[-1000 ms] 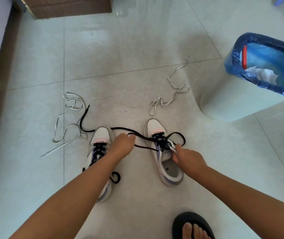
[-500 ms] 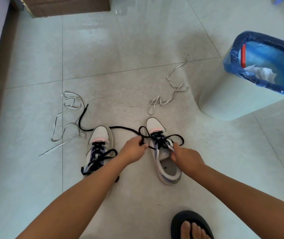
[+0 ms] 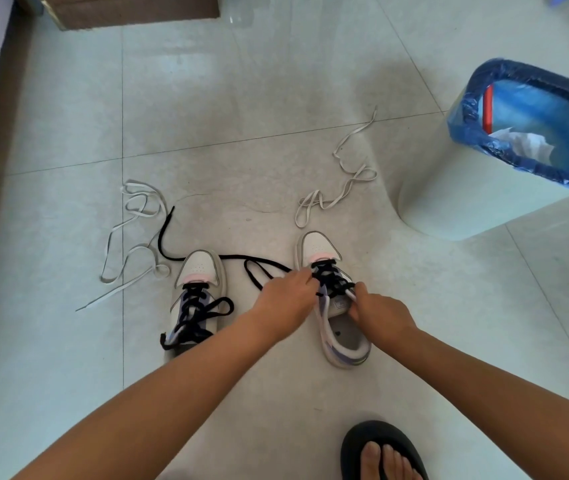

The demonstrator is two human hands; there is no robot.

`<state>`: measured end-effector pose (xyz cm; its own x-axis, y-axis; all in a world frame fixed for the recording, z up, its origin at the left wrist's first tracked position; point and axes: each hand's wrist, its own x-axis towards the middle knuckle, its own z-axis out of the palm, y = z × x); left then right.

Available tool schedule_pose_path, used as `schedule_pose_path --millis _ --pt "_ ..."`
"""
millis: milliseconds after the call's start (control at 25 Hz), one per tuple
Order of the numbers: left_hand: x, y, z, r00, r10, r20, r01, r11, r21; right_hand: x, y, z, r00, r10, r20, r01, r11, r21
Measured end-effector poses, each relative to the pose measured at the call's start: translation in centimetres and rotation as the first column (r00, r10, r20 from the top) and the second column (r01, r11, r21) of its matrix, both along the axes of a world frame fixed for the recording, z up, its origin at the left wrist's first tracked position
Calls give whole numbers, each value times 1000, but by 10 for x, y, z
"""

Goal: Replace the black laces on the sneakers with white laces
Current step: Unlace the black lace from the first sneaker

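**Both hands working at the lacing of the right-hand sneaker**

Two sneakers are standing side by side on the tiled floor [image 3: 276,98], toes pointing away from the camera. The left hand [image 3: 285,292] is reaching across to the right-hand sneaker [image 3: 340,327], its fingers curled and pinching the black lace [image 3: 328,277] at the near-toe rows of eyelets. The right hand [image 3: 378,311] is sitting just beside it on the other side of the tongue, its fingers curled and gripping the upper edge of the shoe near the top eyelets. The lacing is lying directly between the two hands, and the sneaker's open heel end is lying nearer the camera than both hands.

A freed length of the same black lace is trailing leftward from the left hand, forming a loop between the two shoes, passing behind the toe of the left-hand sneaker [image 3: 198,271] and ending further off on the floor. The left-hand sneaker is standing apart from both hands, its own black lace [image 3: 196,317] threaded, with loose ends spilling over its sides.

One white lace [image 3: 130,244] is lying tangled on the floor left of the left-hand sneaker; a second white lace [image 3: 340,181] is lying beyond the toe of the right-hand sneaker. Neither is being touched by a hand.

A bin with a blue liner [image 3: 504,161] is standing at the right. A foot in a black sandal [image 3: 380,452] is showing at the lower edge.
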<state>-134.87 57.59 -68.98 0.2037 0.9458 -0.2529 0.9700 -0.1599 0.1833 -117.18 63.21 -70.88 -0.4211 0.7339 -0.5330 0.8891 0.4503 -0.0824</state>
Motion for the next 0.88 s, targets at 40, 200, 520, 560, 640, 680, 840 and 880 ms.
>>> schedule_pose_path --millis 40,200,520,560,640,680,840,880 --pt "6 0 -3 999 -47 -26 47 999 -9 0 -1 0 1000 5 1 -5 1000 5" --pt "1 7 -5 977 -135 -167 141 990 29 1 0 2 1000 2 1 -2 1000 4" --pt "-86 9 18 808 156 -569 -361 894 -267 0 1 1 1000 -22 2 22 999 -41" --pt "-91 12 20 810 183 -557 -384 883 -269 0 1 2 999 -32 -1 32 999 -38" --pt "-80 17 22 876 210 -433 -351 895 -276 -1 1 7 999 -45 -11 45 999 -24" --pt "-66 18 23 918 248 -309 -337 898 -282 -1 1 9 998 -46 -34 45 999 -12" --pt "14 1 17 916 380 131 -305 869 -389 -5 3 18 934 -222 -281 217 975 -47" --pt "29 -4 13 913 384 140 -303 865 -401 -8 5 18 895 -300 -331 277 954 -113"
